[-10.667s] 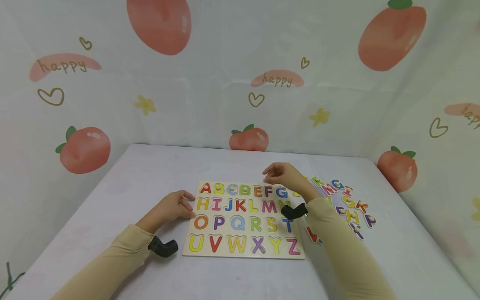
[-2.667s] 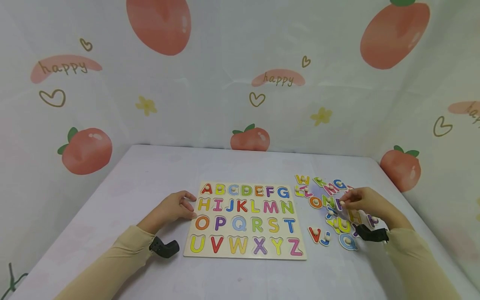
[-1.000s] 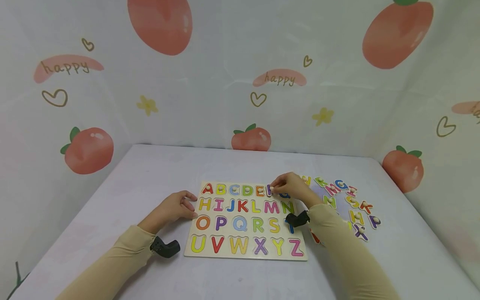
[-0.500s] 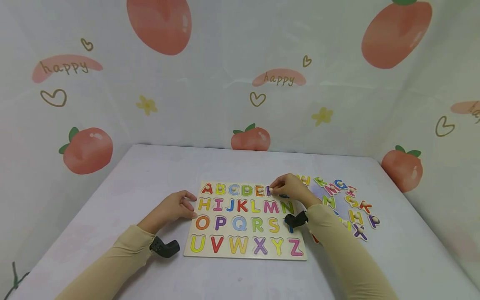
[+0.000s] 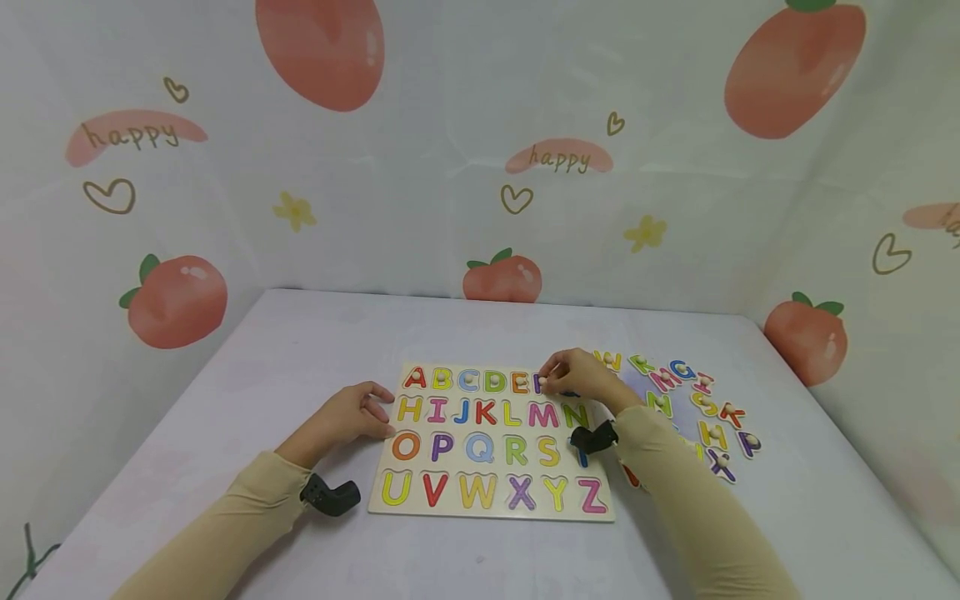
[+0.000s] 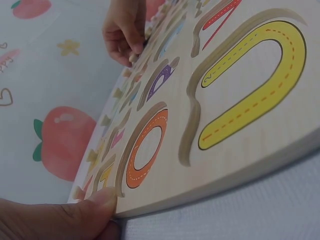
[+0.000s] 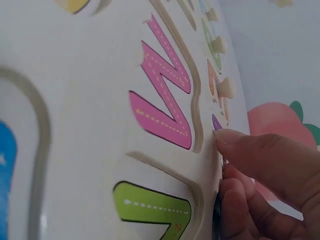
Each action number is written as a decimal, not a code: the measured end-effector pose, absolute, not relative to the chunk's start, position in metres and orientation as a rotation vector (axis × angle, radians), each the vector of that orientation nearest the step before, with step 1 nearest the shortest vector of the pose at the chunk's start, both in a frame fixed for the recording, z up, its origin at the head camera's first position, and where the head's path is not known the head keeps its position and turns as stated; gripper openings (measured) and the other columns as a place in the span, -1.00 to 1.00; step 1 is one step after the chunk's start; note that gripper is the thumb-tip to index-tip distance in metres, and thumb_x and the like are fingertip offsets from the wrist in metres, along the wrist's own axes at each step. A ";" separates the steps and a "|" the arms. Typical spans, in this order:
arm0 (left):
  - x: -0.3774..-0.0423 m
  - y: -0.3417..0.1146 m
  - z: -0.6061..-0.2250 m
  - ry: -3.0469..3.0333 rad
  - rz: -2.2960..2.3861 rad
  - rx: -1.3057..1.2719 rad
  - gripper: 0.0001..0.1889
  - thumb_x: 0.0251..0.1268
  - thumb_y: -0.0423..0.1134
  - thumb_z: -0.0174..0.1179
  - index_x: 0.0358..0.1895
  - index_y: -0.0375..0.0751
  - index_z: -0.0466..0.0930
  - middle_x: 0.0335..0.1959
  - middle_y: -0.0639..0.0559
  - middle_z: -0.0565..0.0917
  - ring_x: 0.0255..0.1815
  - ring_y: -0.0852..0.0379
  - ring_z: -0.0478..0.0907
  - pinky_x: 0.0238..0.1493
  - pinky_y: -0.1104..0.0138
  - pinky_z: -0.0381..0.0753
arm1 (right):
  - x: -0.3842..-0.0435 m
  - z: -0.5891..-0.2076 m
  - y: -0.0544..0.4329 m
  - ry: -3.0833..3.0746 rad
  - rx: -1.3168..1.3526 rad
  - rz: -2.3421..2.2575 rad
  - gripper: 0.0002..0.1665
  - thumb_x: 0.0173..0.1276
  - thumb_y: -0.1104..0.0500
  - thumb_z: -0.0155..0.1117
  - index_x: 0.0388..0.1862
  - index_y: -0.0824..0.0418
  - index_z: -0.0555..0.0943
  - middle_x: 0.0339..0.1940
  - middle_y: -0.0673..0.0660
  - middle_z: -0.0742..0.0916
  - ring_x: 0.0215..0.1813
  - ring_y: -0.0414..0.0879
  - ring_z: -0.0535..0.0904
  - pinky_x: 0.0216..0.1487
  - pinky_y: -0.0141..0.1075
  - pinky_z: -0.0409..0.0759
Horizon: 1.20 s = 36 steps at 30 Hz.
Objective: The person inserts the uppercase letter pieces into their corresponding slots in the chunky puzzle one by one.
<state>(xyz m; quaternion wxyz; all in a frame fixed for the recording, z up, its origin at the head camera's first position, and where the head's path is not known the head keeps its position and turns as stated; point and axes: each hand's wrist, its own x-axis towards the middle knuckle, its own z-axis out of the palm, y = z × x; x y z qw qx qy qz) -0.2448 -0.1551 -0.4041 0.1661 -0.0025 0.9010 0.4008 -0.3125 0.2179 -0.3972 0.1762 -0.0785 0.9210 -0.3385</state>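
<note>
A wooden alphabet puzzle board lies on the table, with letter slots in rows. Knobbed pieces A to E sit in its top row. My left hand holds the board's left edge; in the left wrist view its thumb lies on the edge near the orange O slot. At the top row, my right hand pinches the purple letter F piece over the F slot, just right of the orange E piece. In the right wrist view the thumb covers most of the F.
Loose knobbed letters are scattered right of the board, among them a yellow H, a purple P, a red K and a blue G. The right forearm hides some of them. A printed curtain hangs behind the table.
My right hand went to the loose letters, took the purple F and carried it left to the board's top row. Over the last second it barely moved. The left hand stayed put.
</note>
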 end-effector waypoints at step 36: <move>-0.243 -0.154 -0.398 2.548 1.150 -0.014 -0.46 -0.02 -0.31 0.45 0.08 -0.32 0.48 -0.39 -0.03 0.63 -0.38 0.09 0.51 -0.30 0.31 0.45 | -0.280 -0.376 0.392 2.820 0.078 -1.187 -0.38 0.48 -0.05 0.07 0.30 0.38 0.40 0.20 0.44 0.53 0.03 0.18 0.59 -0.07 -0.24 0.56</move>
